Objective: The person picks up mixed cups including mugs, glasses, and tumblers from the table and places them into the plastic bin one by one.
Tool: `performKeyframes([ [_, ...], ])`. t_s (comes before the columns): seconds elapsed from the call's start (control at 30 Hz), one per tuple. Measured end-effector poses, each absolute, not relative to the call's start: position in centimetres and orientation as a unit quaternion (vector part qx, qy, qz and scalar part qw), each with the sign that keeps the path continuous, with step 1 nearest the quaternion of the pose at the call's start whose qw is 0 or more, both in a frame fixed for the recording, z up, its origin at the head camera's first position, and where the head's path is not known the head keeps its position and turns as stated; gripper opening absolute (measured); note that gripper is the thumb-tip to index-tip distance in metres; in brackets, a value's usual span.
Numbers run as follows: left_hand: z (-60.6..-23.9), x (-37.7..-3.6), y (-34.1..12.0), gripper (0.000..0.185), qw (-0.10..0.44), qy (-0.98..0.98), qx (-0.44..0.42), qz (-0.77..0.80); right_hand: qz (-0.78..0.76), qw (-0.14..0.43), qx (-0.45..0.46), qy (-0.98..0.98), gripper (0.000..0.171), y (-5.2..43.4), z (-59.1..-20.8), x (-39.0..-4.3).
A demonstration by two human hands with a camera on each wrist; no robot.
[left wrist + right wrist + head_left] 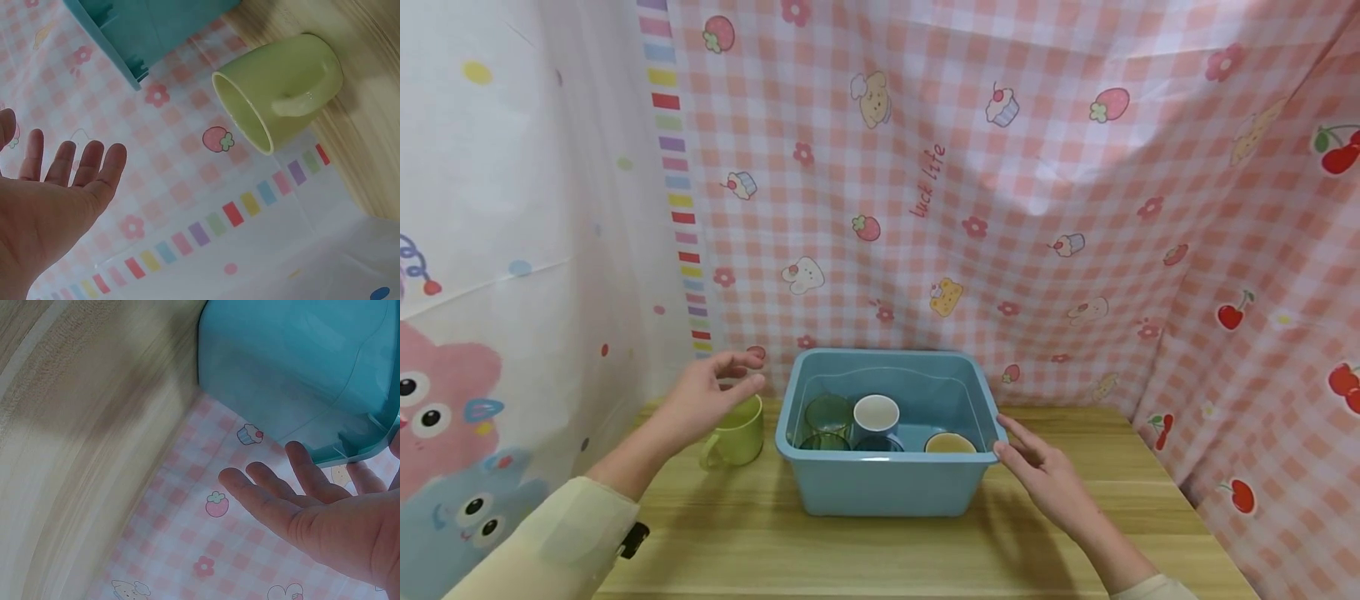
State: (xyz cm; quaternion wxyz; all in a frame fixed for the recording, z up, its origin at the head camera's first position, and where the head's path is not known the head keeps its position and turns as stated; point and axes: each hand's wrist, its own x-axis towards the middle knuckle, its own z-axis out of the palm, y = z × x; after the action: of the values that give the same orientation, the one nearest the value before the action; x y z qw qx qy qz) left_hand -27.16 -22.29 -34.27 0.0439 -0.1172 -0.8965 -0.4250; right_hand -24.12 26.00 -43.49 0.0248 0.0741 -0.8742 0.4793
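- Here, the left hand (703,400) hovers just above a green mug (737,433), fingers spread and relaxed, holding nothing; in the left wrist view the palm (44,206) is plainly flat and apart from the mug (281,87).
- The green mug stands upright on the wooden table (887,550), just left of the blue tub (887,483), its handle turned toward the person.
- The right hand (1037,467) lies at the tub's near right corner with straight fingers, the fingertips at the rim; it grips nothing. The right wrist view shows its fingers (269,500) extended beside the tub's wall (294,362), though whether they touch it I cannot tell.
- Inside the tub stand several cups: a clear greenish glass (827,412), a dark mug with a white inside (876,417), and a yellowish cup (950,443) near the right wall.
- A pink checked curtain (1000,208) with strawberries and cupcakes hangs behind the table; a white cartoon-printed sheet (512,250) hangs at the left.
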Motion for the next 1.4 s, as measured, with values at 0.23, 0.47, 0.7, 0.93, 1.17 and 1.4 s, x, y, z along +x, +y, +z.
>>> performKeyframes([
  [0.23, -34.7, -27.0, -22.5, 0.048, 0.049, -0.899, -0.111, -0.420, 0.479, 0.027, 0.073, -0.875, 0.060, 26.0, -43.7, -24.1],
  [0.47, -35.1, -26.9, -22.7, 0.049, 0.051, -0.893, -0.116, -0.432, 0.480, 0.029, 0.077, -0.873, 0.059, 26.0, -43.6, -24.1],
  [0.7, -35.5, -26.8, -23.2, 0.051, 0.048, -0.890, -0.113, -0.438, 0.481, 0.030, 0.075, -0.873, 0.059, 25.9, -43.6, -24.1],
  [0.93, -36.0, -26.7, -23.7, 0.053, 0.050, -0.893, -0.105, -0.435, 0.476, 0.033, 0.072, -0.876, 0.059, 25.9, -43.6, -24.0],
  [1.17, -36.2, -26.7, -24.0, 0.054, 0.045, -0.894, -0.097, -0.434, 0.472, 0.034, 0.068, -0.878, 0.060, 25.9, -43.5, -24.0],
  [1.4, -36.6, -26.6, -24.2, 0.054, 0.043, -0.896, -0.093, -0.432, 0.474, 0.029, 0.069, -0.877, 0.060, 25.9, -43.5, -24.0],
])
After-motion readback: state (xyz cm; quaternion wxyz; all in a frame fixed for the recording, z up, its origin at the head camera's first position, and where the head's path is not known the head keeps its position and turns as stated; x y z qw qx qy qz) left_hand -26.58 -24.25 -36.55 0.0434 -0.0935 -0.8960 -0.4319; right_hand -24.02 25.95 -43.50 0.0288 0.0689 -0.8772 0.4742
